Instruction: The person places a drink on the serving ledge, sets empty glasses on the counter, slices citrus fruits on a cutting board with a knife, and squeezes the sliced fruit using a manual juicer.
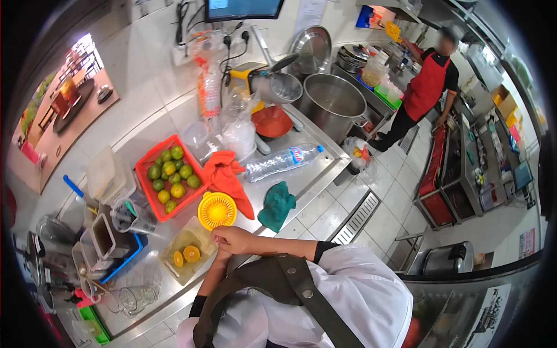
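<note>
My right hand (233,239) lies curled across the left at the steel counter's front edge, its fingers bent. Whatever it may hold is hidden. My left hand (224,252) is mostly covered by it, so its fingers do not show. Just beyond them sits a yellow citrus juicer (217,210) with a ribbed cone. A cutting board (187,272) lies to the left, carrying orange-fleshed citrus halves (191,253). Behind is a red basket (152,200) of several green and yellowish citrus fruits (169,168). An orange cloth (229,180) lies between basket and bottle.
A plastic bottle (284,163) and green cloth (277,207) lie right of the juicer. Glass mugs (139,297) and plastic containers (110,236) crowd the left. A large pot (335,98) stands at the back. A person in a red apron (428,87) stands farther off.
</note>
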A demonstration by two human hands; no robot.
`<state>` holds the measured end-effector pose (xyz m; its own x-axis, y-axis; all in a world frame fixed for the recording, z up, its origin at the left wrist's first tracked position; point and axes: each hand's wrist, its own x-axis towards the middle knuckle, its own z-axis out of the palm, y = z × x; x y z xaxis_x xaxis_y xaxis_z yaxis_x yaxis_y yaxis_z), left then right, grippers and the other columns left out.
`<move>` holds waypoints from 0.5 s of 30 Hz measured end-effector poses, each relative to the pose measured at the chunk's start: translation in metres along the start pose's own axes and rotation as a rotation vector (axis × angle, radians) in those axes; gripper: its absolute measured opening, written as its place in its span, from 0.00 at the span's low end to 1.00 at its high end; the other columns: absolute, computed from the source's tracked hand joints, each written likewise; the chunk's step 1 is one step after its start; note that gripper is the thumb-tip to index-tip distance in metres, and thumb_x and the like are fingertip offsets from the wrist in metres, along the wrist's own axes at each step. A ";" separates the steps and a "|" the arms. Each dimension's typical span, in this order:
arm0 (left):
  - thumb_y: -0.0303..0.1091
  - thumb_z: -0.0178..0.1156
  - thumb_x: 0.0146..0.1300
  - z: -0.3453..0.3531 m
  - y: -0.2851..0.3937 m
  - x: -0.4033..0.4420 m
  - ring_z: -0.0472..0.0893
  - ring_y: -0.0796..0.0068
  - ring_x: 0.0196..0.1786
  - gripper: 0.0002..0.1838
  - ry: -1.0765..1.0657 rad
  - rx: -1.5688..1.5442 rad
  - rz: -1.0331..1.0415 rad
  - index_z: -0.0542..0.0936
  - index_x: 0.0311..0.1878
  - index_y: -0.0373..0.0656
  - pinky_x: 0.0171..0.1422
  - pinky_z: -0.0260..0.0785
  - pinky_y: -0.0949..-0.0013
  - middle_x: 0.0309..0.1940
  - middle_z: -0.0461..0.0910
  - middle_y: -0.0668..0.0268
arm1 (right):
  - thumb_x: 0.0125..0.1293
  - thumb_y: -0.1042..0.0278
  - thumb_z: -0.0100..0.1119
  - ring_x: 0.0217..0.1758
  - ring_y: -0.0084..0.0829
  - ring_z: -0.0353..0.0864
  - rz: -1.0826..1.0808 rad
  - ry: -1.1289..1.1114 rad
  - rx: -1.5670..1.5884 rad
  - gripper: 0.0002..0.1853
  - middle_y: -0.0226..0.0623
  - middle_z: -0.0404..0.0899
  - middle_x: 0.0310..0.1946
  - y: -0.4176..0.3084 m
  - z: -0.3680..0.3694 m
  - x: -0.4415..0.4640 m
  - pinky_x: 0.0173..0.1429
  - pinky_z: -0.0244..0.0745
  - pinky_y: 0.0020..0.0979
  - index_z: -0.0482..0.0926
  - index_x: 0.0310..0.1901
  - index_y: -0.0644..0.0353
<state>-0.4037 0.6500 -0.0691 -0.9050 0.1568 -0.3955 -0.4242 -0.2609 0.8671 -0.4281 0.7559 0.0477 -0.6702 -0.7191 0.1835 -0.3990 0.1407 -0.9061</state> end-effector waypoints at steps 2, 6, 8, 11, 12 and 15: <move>0.45 0.43 0.67 -0.006 -0.002 -0.005 0.70 0.72 0.13 0.15 0.007 0.059 0.014 0.68 0.39 0.41 0.17 0.63 0.70 0.19 0.71 0.62 | 0.51 0.74 0.53 0.35 0.34 0.75 0.008 -0.043 -0.042 0.11 0.40 0.73 0.31 -0.010 0.013 0.011 0.40 0.70 0.32 0.71 0.38 0.62; 0.45 0.43 0.67 -0.014 -0.015 -0.012 0.70 0.71 0.14 0.16 0.076 0.214 0.104 0.69 0.38 0.40 0.19 0.64 0.69 0.20 0.71 0.62 | 0.48 0.76 0.51 0.36 0.35 0.75 -0.003 -0.074 -0.062 0.14 0.41 0.74 0.32 0.000 0.051 0.031 0.41 0.71 0.31 0.71 0.40 0.62; 0.45 0.43 0.66 -0.018 -0.021 -0.015 0.70 0.70 0.15 0.16 0.139 0.280 0.156 0.69 0.38 0.40 0.19 0.64 0.69 0.20 0.71 0.61 | 0.48 0.77 0.53 0.37 0.38 0.75 0.070 -0.042 -0.136 0.14 0.42 0.74 0.33 -0.002 0.061 0.043 0.42 0.71 0.33 0.71 0.40 0.62; 0.45 0.44 0.66 -0.018 -0.025 -0.012 0.71 0.70 0.15 0.17 0.219 0.352 0.218 0.69 0.38 0.39 0.21 0.65 0.68 0.20 0.71 0.61 | 0.45 0.76 0.59 0.42 0.43 0.74 0.107 -0.046 -0.329 0.18 0.44 0.73 0.38 0.003 0.065 0.062 0.45 0.71 0.36 0.71 0.41 0.62; 0.45 0.44 0.66 -0.022 -0.027 -0.013 0.71 0.70 0.15 0.17 0.247 0.368 0.228 0.69 0.38 0.39 0.21 0.65 0.68 0.20 0.71 0.61 | 0.44 0.76 0.60 0.43 0.43 0.74 0.101 -0.079 -0.380 0.18 0.44 0.73 0.39 0.002 0.071 0.066 0.46 0.71 0.37 0.71 0.41 0.62; 0.45 0.44 0.66 -0.021 -0.031 -0.006 0.71 0.69 0.16 0.17 0.279 0.421 0.288 0.69 0.37 0.38 0.22 0.66 0.67 0.21 0.71 0.61 | 0.43 0.74 0.62 0.47 0.44 0.72 0.062 -0.172 -0.536 0.21 0.45 0.72 0.42 0.003 0.083 0.079 0.48 0.70 0.39 0.72 0.43 0.61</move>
<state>-0.3854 0.6368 -0.0998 -0.9806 -0.1361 -0.1411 -0.1616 0.1540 0.9748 -0.4299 0.6433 0.0278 -0.6092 -0.7924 0.0305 -0.6540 0.4803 -0.5845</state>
